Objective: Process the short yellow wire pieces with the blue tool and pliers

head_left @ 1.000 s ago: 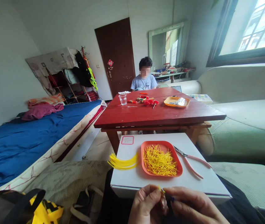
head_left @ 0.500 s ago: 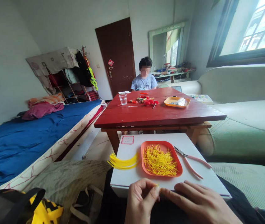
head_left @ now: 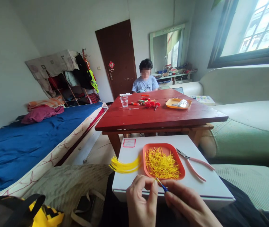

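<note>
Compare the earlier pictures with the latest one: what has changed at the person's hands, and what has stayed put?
Both hands have moved up to the near rim of the orange tray. The right hand now shows a thin blue tool, its tip meeting a yellow piece pinched by the left hand. The tray, yellow bundle, pink pliers and white box stayed put.

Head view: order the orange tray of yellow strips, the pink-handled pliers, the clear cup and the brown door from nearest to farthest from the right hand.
1. Orange tray, just ahead of the right hand on the white box.
2. Pink-handled pliers, right of the tray on the same box.
3. Clear cup, on the red table, left part.
4. Brown door, in the back wall.
</note>
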Demonstrator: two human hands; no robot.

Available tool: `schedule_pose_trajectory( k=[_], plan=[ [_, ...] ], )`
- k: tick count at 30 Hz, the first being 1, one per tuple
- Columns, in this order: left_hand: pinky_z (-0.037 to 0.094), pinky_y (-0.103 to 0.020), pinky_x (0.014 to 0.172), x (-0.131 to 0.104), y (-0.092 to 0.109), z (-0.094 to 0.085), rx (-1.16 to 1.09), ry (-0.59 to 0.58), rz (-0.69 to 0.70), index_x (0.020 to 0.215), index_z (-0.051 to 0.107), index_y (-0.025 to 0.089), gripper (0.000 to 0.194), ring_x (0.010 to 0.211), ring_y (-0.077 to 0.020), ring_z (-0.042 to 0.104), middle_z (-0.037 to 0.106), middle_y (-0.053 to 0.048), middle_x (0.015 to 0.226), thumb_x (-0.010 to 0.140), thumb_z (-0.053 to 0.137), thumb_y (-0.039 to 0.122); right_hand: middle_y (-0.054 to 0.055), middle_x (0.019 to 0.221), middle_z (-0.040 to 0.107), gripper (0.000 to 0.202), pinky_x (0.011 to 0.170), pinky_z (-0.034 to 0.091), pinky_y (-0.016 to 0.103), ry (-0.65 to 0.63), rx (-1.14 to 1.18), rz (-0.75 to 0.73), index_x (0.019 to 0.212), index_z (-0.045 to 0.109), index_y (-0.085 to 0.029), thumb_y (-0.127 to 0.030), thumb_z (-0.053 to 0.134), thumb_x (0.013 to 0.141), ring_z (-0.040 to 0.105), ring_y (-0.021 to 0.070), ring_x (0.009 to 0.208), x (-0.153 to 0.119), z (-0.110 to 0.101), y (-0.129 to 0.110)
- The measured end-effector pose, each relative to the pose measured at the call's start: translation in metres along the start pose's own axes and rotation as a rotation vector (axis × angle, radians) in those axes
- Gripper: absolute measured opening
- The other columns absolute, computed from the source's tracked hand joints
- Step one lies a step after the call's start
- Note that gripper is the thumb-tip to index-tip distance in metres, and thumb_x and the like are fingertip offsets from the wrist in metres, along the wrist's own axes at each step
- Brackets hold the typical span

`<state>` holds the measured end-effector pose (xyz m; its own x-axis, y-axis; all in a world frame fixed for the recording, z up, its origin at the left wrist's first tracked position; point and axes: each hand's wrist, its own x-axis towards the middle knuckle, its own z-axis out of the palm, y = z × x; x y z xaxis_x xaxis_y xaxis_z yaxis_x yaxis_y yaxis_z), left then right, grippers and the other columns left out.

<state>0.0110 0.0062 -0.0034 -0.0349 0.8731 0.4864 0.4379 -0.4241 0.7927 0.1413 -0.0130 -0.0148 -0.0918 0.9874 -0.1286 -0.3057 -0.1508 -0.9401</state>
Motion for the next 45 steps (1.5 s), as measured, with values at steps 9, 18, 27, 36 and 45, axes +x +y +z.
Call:
schedule_pose_trajectory(
  k=[9, 18, 27, 36, 45],
  plan=[
    [0.035, -0.021, 0.052, 0.006, 0.009, -0.009, -0.147, -0.206, -0.17, 0.051, 0.056, 0.017, 0.023, 0.052, -0.0123, 0.044, 0.048, 0.002, 0.05, 0.074, 0.056, 0.024, 0.003, 0.069, 0.07, 0.022, 0.06, 0.047, 0.032, -0.104, -0.491, -0.216, 0.089, 0.072, -0.02, -0.033, 0.059, 0.077, 0.059, 0.0207, 0.063, 0.005, -0.02, -0.014],
    [0.034, -0.02, 0.049, 0.003, -0.001, -0.007, -0.319, -0.223, -0.398, 0.052, 0.06, 0.016, 0.022, 0.049, -0.0113, 0.041, 0.048, 0.003, 0.048, 0.067, 0.065, 0.031, 0.002, 0.068, 0.072, 0.022, 0.058, 0.048, 0.032, -0.1, -0.6, -0.257, 0.09, 0.073, -0.022, -0.029, 0.057, 0.077, 0.061, 0.0213, 0.062, 0.006, -0.024, -0.013],
    [0.036, -0.022, 0.052, 0.0, -0.005, -0.008, -0.255, -0.181, -0.372, 0.053, 0.061, 0.017, 0.018, 0.052, -0.0131, 0.044, 0.051, 0.002, 0.051, 0.067, 0.065, 0.028, 0.001, 0.073, 0.075, 0.014, 0.064, 0.052, 0.032, -0.091, -0.616, -0.305, 0.082, 0.073, -0.024, -0.024, 0.061, 0.075, 0.067, 0.0226, 0.067, 0.006, -0.023, -0.016],
    [0.036, -0.022, 0.053, 0.002, -0.006, -0.009, -0.218, -0.204, -0.36, 0.051, 0.061, 0.017, 0.018, 0.056, -0.0144, 0.047, 0.054, 0.001, 0.053, 0.066, 0.065, 0.026, 0.003, 0.076, 0.074, 0.017, 0.069, 0.05, 0.035, -0.128, -0.684, -0.283, 0.089, 0.072, -0.023, -0.027, 0.059, 0.078, 0.065, 0.0231, 0.069, 0.007, -0.03, -0.01],
    [0.035, -0.022, 0.052, -0.003, -0.008, -0.007, 0.0, -0.194, -0.069, 0.056, 0.054, 0.018, 0.023, 0.053, -0.0137, 0.048, 0.053, 0.001, 0.054, 0.079, 0.056, 0.023, -0.003, 0.064, 0.064, 0.019, 0.057, 0.043, 0.026, -0.101, -0.225, -0.088, 0.087, 0.07, -0.023, -0.033, 0.069, 0.071, 0.053, 0.0149, 0.058, 0.001, -0.028, -0.01]
  ],
)
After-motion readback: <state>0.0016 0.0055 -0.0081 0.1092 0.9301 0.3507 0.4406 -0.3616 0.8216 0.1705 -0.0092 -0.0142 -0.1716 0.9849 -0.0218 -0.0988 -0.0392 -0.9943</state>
